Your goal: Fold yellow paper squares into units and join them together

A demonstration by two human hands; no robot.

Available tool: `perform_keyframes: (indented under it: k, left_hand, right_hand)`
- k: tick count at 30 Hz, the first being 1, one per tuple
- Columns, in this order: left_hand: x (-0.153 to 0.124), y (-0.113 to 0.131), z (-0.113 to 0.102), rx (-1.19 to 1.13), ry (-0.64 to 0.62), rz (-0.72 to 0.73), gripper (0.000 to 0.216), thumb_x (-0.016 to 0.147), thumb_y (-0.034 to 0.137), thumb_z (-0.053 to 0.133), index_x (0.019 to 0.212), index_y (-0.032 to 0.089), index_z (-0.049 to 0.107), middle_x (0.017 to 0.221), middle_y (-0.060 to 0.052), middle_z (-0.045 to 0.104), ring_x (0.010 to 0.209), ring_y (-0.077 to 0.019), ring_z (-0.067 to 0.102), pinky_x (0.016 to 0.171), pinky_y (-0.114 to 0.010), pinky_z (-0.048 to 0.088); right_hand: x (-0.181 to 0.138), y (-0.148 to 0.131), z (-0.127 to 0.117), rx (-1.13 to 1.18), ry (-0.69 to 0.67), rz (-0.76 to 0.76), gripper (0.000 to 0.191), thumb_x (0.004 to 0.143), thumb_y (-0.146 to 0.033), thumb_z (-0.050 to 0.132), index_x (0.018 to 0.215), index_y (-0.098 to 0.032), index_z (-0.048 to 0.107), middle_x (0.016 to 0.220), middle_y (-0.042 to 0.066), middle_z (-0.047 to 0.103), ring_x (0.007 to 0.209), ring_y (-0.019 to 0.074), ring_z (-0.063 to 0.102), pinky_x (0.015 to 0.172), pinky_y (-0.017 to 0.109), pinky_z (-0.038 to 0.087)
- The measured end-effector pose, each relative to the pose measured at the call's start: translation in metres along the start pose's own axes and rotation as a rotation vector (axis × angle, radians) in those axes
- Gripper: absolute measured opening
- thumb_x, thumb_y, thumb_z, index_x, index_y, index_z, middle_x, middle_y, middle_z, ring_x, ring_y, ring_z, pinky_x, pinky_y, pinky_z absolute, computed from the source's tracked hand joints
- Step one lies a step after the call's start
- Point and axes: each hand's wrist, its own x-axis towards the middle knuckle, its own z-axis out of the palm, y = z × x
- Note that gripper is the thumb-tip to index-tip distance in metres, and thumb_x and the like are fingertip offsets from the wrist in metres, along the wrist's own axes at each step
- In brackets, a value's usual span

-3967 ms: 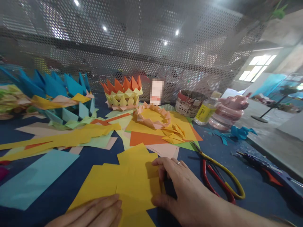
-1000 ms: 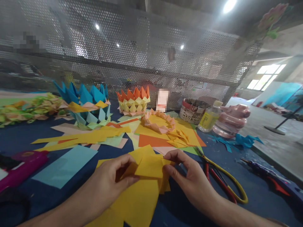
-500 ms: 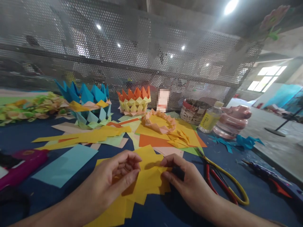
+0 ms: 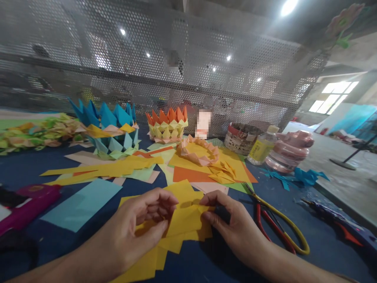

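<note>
A piece of yellow paper (image 4: pixel 186 221) is between my hands, above a spread of yellow paper sheets (image 4: pixel 147 261). My right hand (image 4: pixel 228 222) pinches its right edge between thumb and forefinger. Beside the paper's left edge is my left hand (image 4: pixel 147 228), its fingers loosely curled and the thumb apart from them, with no paper visibly gripped. Part of the lower sheets is hidden under my left hand and forearm.
Yellow-and-red-handled pliers (image 4: pixel 277 220) and a dark glue gun (image 4: pixel 338 220) lie to the right. A magenta tool (image 4: pixel 32 202) and a light-blue sheet (image 4: pixel 84 204) are at left. Folded-paper crowns (image 4: pixel 167 125), a paper ring (image 4: pixel 200 151) and bottles (image 4: pixel 262 147) stand behind.
My left thumb has drawn back left and slightly down from the yellow paper's edge, widening its gap to the fingers. My right hand keeps its pinch almost in place.
</note>
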Motion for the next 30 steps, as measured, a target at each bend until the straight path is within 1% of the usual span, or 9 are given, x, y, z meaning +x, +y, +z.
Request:
perform_keyframes:
  k: [3, 5, 9, 15, 20, 23, 27, 30]
  left_hand:
    - [0.001, -0.005, -0.002, 0.01, -0.031, 0.027, 0.025, 0.087, 0.039, 0.063, 0.11, 0.028, 0.063, 0.106, 0.0, 0.073, 0.102, -0.0188, 0.074, 0.081, -0.025, 0.062]
    - [0.001, -0.008, -0.003, 0.023, -0.056, 0.042, 0.026, 0.088, 0.037, 0.062, 0.113, 0.029, 0.063, 0.11, 0.0, 0.073, 0.106, -0.0188, 0.073, 0.085, -0.025, 0.062]
    - [-0.001, -0.012, -0.005, 0.049, -0.043, 0.026, 0.026, 0.091, 0.032, 0.055, 0.116, 0.029, 0.061, 0.113, 0.0, 0.073, 0.109, -0.0175, 0.072, 0.091, -0.026, 0.061]
    - [0.0, -0.017, -0.008, 0.098, -0.116, 0.095, 0.025, 0.095, 0.031, 0.054, 0.12, 0.03, 0.06, 0.114, 0.0, 0.073, 0.106, -0.0166, 0.073, 0.089, -0.024, 0.062]
    - [0.002, -0.017, -0.008, 0.116, -0.089, 0.093, 0.025, 0.094, 0.032, 0.056, 0.118, 0.03, 0.061, 0.113, 0.0, 0.074, 0.106, -0.0173, 0.074, 0.089, -0.025, 0.062]
    - [0.003, -0.014, -0.007, 0.138, -0.075, 0.09, 0.026, 0.092, 0.03, 0.056, 0.118, 0.031, 0.062, 0.113, 0.001, 0.075, 0.105, -0.0157, 0.074, 0.09, -0.023, 0.061]
    - [0.003, -0.012, -0.004, 0.155, -0.047, 0.096, 0.027, 0.089, 0.032, 0.058, 0.116, 0.03, 0.063, 0.109, 0.001, 0.076, 0.098, -0.0159, 0.076, 0.085, -0.023, 0.062]
    - [0.001, -0.013, 0.0, 0.155, 0.022, 0.089, 0.03, 0.088, 0.034, 0.059, 0.118, 0.03, 0.062, 0.114, -0.001, 0.075, 0.106, -0.0187, 0.075, 0.089, -0.026, 0.062]
  right_hand:
    - [-0.001, 0.001, 0.001, -0.002, 0.001, 0.001, 0.014, 0.09, -0.026, 0.059, 0.101, -0.022, 0.066, 0.101, 0.006, 0.072, 0.099, 0.0264, 0.064, 0.09, 0.043, 0.047]
    - [-0.001, 0.001, 0.001, 0.0, -0.001, 0.003, 0.014, 0.09, -0.027, 0.059, 0.101, -0.022, 0.066, 0.101, 0.006, 0.072, 0.098, 0.0266, 0.064, 0.09, 0.043, 0.046]
    - [-0.001, 0.001, 0.001, 0.001, 0.0, 0.005, 0.014, 0.089, -0.026, 0.059, 0.101, -0.022, 0.066, 0.102, 0.007, 0.072, 0.099, 0.0268, 0.063, 0.091, 0.044, 0.046]
    - [-0.001, 0.0, 0.001, 0.0, -0.01, 0.007, 0.013, 0.09, -0.026, 0.058, 0.101, -0.022, 0.065, 0.101, 0.006, 0.072, 0.098, 0.0263, 0.064, 0.089, 0.044, 0.047]
    - [-0.001, 0.001, 0.001, -0.001, -0.009, 0.008, 0.013, 0.089, -0.023, 0.059, 0.1, -0.022, 0.066, 0.1, 0.006, 0.073, 0.097, 0.0261, 0.065, 0.088, 0.043, 0.048]
    - [-0.001, 0.001, 0.001, -0.002, -0.005, 0.005, 0.013, 0.09, -0.023, 0.059, 0.101, -0.022, 0.066, 0.101, 0.006, 0.073, 0.097, 0.0261, 0.065, 0.088, 0.043, 0.048]
    - [-0.001, 0.0, 0.001, -0.011, 0.002, -0.006, 0.011, 0.091, -0.022, 0.06, 0.1, -0.022, 0.066, 0.1, 0.006, 0.073, 0.096, 0.0261, 0.065, 0.087, 0.043, 0.048]
    - [-0.003, 0.0, 0.003, -0.051, 0.01, -0.034, 0.01, 0.091, -0.02, 0.061, 0.099, -0.023, 0.066, 0.099, 0.005, 0.073, 0.095, 0.0261, 0.066, 0.086, 0.042, 0.049]
